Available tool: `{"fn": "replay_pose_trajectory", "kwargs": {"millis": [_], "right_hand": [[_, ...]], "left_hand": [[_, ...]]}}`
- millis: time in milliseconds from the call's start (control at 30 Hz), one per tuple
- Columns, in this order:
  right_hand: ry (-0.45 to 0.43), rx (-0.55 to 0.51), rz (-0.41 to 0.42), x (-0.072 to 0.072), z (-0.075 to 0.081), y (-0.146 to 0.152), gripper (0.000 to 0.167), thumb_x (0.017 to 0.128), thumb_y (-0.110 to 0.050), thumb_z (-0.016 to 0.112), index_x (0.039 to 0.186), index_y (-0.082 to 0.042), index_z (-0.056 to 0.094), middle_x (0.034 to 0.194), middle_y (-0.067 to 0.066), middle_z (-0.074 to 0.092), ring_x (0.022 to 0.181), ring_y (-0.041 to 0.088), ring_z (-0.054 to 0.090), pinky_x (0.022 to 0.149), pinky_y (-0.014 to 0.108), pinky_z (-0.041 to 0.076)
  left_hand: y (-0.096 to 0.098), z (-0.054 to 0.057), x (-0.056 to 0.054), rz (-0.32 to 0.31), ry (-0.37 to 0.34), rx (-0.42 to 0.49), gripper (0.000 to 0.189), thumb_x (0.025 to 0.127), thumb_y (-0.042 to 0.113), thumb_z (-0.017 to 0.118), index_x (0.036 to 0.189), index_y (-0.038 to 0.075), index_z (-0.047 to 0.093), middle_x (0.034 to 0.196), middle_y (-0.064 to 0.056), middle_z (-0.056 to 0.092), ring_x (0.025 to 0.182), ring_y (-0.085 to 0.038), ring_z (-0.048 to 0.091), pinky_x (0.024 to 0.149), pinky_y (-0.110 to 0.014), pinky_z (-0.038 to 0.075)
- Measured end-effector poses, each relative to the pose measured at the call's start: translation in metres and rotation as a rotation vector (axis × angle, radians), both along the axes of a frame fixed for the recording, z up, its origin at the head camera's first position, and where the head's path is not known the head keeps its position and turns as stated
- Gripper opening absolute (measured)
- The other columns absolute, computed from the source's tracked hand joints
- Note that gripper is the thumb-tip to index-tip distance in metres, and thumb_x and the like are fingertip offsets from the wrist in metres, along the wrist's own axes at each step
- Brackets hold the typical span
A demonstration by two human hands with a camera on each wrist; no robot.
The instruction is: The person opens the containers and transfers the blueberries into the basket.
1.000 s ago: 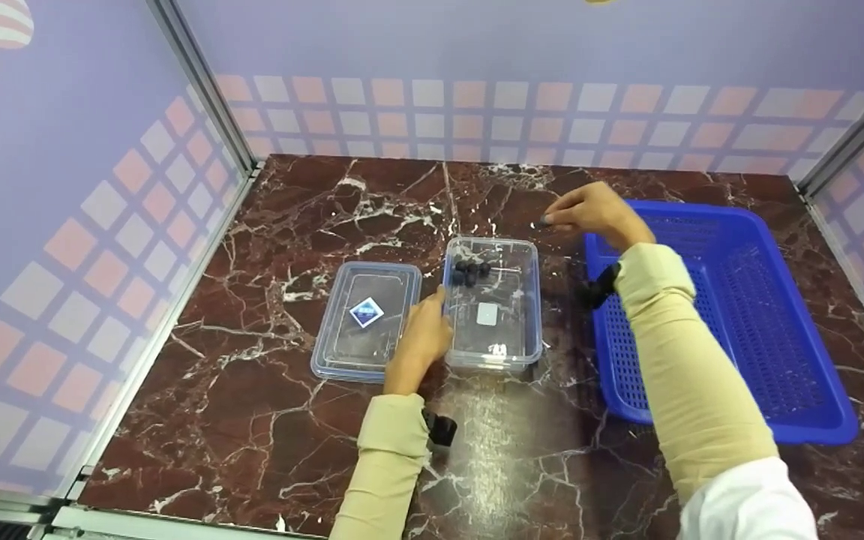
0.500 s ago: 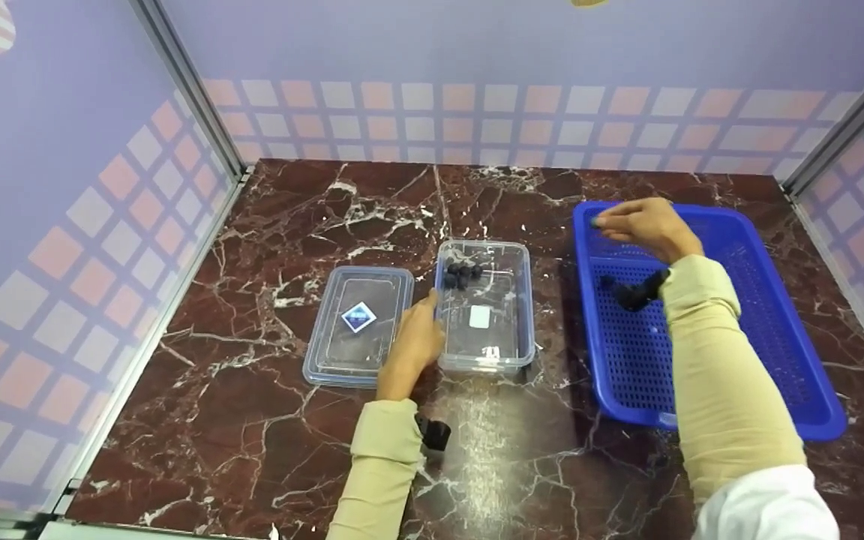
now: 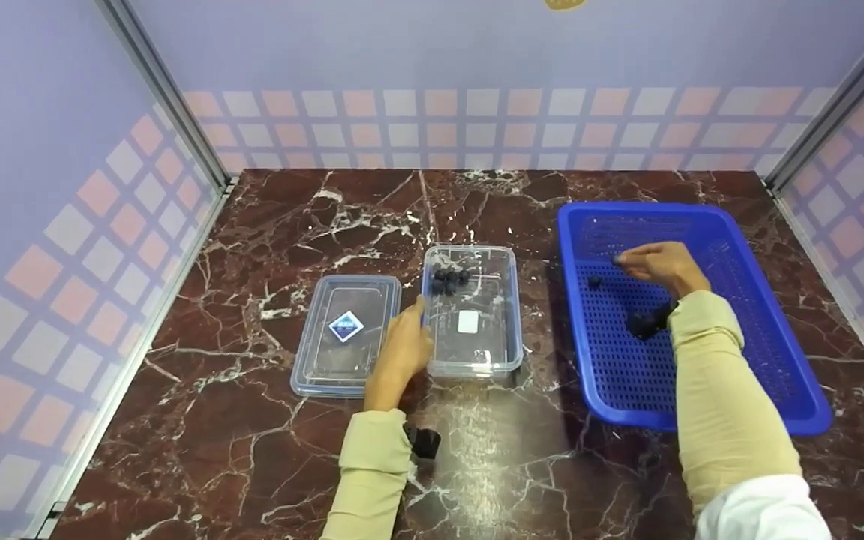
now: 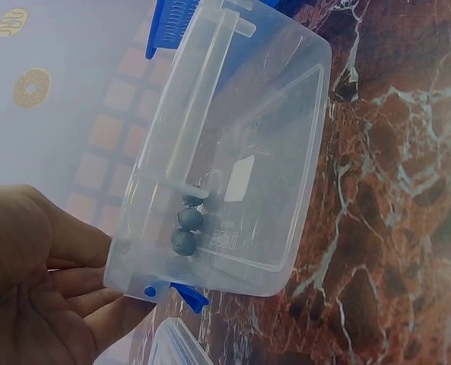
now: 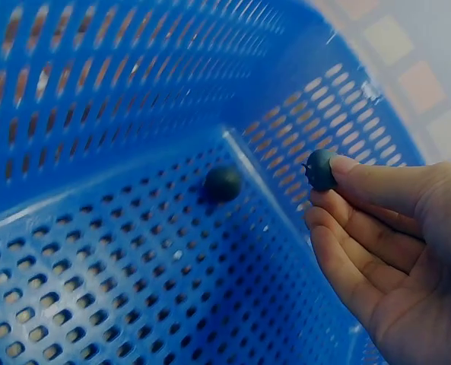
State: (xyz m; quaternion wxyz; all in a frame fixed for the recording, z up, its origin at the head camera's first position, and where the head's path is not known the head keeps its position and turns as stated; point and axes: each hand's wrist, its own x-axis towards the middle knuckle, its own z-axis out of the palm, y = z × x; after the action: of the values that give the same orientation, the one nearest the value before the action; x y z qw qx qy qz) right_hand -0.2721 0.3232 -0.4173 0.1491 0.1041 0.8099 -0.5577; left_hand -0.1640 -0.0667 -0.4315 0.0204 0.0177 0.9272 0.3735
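Observation:
Over the far left part of the blue basket [image 3: 584, 337], my right hand [image 3: 661, 266] pinches a blueberry [image 5: 321, 169] between thumb and fingertip. Another blueberry [image 5: 223, 185] lies on the basket floor near the corner, below that hand. My left hand [image 3: 400, 345] touches the left side of the clear plastic container [image 3: 477, 346]. In the left wrist view its fingertips meet the container's rim and wall beside a blue latch [image 4: 189, 296]. Several blueberries [image 3: 449, 279] are gathered in the container's far left corner. A white label [image 4: 240, 178] shows on its bottom.
A clear lid [image 3: 327, 356] with blue edges and a diamond sticker lies left of the container, by my left hand. The dark red marbled table [image 3: 252, 442] has panel walls [image 3: 432, 142] at the back and both sides.
My right hand has moved right from beside the container to over the basket, then lower into it, with the blueberry pinched throughout. The left hand stays at the container.

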Motion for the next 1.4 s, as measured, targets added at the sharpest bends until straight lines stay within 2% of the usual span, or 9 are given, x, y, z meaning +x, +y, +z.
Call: {"fn": "replay_pose_trajectory", "kwargs": {"millis": [200, 367, 433, 567, 800, 967, 1067, 1267, 1400], "right_hand": [[-0.017, 0.098, 0.021, 0.003, -0.014, 0.000, 0.050, 0.092, -0.016, 0.063, 0.132, 0.011, 0.049, 0.099, -0.004, 0.068, 0.083, -0.003, 0.064, 0.091, 0.024, 0.052], [-0.023, 0.124, 0.003, 0.003, -0.024, 0.001, 0.045, 0.091, -0.012, 0.064, 0.128, 0.011, 0.054, 0.092, -0.006, 0.068, 0.078, -0.002, 0.062, 0.081, 0.018, 0.055], [-0.023, 0.103, 0.000, 0.003, -0.026, 0.002, 0.043, 0.091, -0.008, 0.062, 0.127, 0.013, 0.053, 0.082, -0.012, 0.066, 0.075, -0.002, 0.062, 0.077, 0.017, 0.055], [-0.034, 0.075, 0.001, 0.003, -0.028, 0.002, 0.040, 0.092, -0.004, 0.057, 0.127, 0.015, 0.052, 0.080, -0.012, 0.066, 0.075, -0.002, 0.062, 0.077, 0.016, 0.054], [-0.029, 0.156, 0.037, 0.001, -0.029, 0.002, 0.041, 0.092, -0.010, 0.060, 0.125, 0.013, 0.055, 0.077, -0.014, 0.065, 0.071, -0.006, 0.058, 0.070, 0.013, 0.053], [-0.038, 0.133, 0.024, 0.001, -0.031, 0.001, 0.043, 0.091, -0.009, 0.062, 0.126, 0.014, 0.054, 0.077, -0.013, 0.065, 0.071, -0.004, 0.060, 0.070, 0.013, 0.053], [-0.045, 0.137, 0.020, 0.001, -0.031, -0.001, 0.043, 0.090, -0.009, 0.062, 0.126, 0.014, 0.053, 0.081, -0.010, 0.066, 0.072, -0.003, 0.060, 0.072, 0.014, 0.054], [-0.058, 0.163, 0.030, 0.001, -0.031, -0.003, 0.040, 0.093, -0.007, 0.056, 0.127, 0.014, 0.053, 0.108, 0.007, 0.064, 0.077, -0.003, 0.060, 0.079, 0.016, 0.054], [-0.051, 0.165, 0.022, 0.000, -0.030, -0.004, 0.040, 0.093, -0.007, 0.058, 0.126, 0.014, 0.053, 0.106, 0.006, 0.065, 0.075, -0.003, 0.061, 0.078, 0.016, 0.054]], "left_hand": [[-0.002, -0.002, 0.001, -0.007, 0.019, -0.012, 0.054, 0.091, -0.002, 0.050, 0.143, -0.006, 0.037, 0.139, -0.024, 0.049, 0.130, -0.038, 0.046, 0.112, -0.042, 0.034], [0.000, -0.001, 0.000, -0.013, 0.028, -0.022, 0.053, 0.091, -0.002, 0.051, 0.142, -0.007, 0.037, 0.138, -0.025, 0.050, 0.129, -0.039, 0.047, 0.112, -0.043, 0.035], [0.000, 0.000, 0.000, -0.012, 0.030, -0.023, 0.053, 0.091, -0.002, 0.051, 0.142, -0.007, 0.037, 0.137, -0.025, 0.050, 0.129, -0.039, 0.047, 0.112, -0.043, 0.035], [0.000, 0.000, 0.000, -0.012, 0.036, -0.023, 0.053, 0.090, -0.002, 0.051, 0.142, -0.008, 0.037, 0.137, -0.025, 0.050, 0.128, -0.039, 0.047, 0.111, -0.043, 0.035], [0.000, 0.002, 0.001, -0.026, 0.031, -0.042, 0.054, 0.090, -0.002, 0.052, 0.142, -0.008, 0.038, 0.138, -0.026, 0.049, 0.129, -0.039, 0.046, 0.112, -0.042, 0.035], [0.000, 0.001, 0.001, -0.026, 0.025, -0.029, 0.053, 0.090, -0.002, 0.051, 0.142, -0.008, 0.037, 0.138, -0.026, 0.049, 0.129, -0.039, 0.046, 0.112, -0.042, 0.035], [0.000, 0.000, 0.001, -0.021, 0.024, -0.021, 0.054, 0.090, -0.002, 0.051, 0.142, -0.008, 0.037, 0.139, -0.026, 0.048, 0.130, -0.038, 0.046, 0.112, -0.042, 0.034], [0.000, -0.001, 0.000, -0.008, 0.009, -0.017, 0.054, 0.091, -0.001, 0.051, 0.143, -0.006, 0.037, 0.141, -0.024, 0.047, 0.132, -0.037, 0.044, 0.113, -0.041, 0.032], [-0.001, -0.001, 0.000, -0.009, 0.013, -0.015, 0.054, 0.091, -0.001, 0.051, 0.143, -0.006, 0.036, 0.141, -0.024, 0.047, 0.132, -0.037, 0.044, 0.113, -0.041, 0.032]]}}
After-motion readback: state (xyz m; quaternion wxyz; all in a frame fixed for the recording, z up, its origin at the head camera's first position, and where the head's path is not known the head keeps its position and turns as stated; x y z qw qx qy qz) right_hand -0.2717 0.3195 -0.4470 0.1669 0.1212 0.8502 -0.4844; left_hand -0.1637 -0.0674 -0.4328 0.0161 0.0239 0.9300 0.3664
